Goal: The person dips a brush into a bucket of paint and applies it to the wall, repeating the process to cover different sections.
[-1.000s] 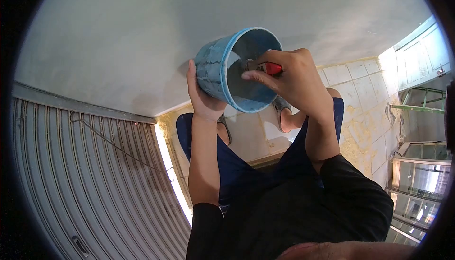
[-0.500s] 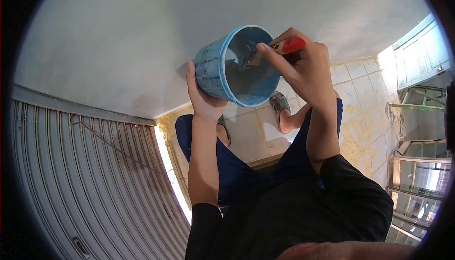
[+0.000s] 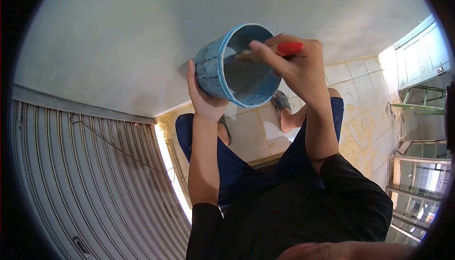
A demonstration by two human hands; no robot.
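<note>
In front of the wall, a blue plastic bucket (image 3: 211,68) with a pale, smeared rim is tilted so that its mouth faces me. My left hand (image 3: 207,99) supports it from below and the left side, thumb up along the wall of the bucket. Greyish paint (image 3: 249,77) coats the inside. My right hand (image 3: 301,68) grips a paintbrush (image 3: 290,48) by its handle, which ends in red. Its bristle end reaches into the bucket's mouth and is blurred; the fingers partly cover the handle.
A pale painted wall (image 3: 118,37) rises ahead. Ribbed roller shutter (image 3: 95,165) stands at left. Below are floor tiles (image 3: 365,89) with yellowish stains and my sandalled feet (image 3: 282,110). On the right are a green metal frame (image 3: 417,106), a glass-panelled cabinet (image 3: 422,174) and a light-blue door (image 3: 422,58).
My right hand and the paintbrush have shifted slightly left and up, and the brush now lies flatter across the bucket's mouth. The bucket and my left hand have barely moved.
</note>
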